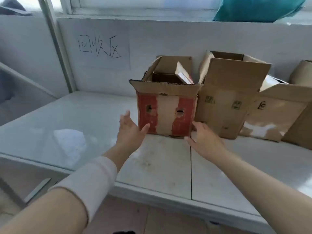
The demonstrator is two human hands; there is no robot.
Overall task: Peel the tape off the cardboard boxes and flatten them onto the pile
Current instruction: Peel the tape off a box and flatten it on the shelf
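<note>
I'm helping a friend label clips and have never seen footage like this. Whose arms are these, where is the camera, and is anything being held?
There is no machine here. These are a person's two bare arms, filmed by one wide-angle camera worn on the head and looking forward and down, so you see roughly what that person sees.

The left hand and the right hand are stretched out, fingers open, on either side of the red-striped box. Neither hand has a grip on anything yet. The left thumb is right at the box's lower corner, but I cannot tell whether it touches.

The box stands on a white table with its top flaps open. To its right stand a second box and a third box, both plain cardboard. A paper sign with handwriting hangs on the wall behind.
</note>
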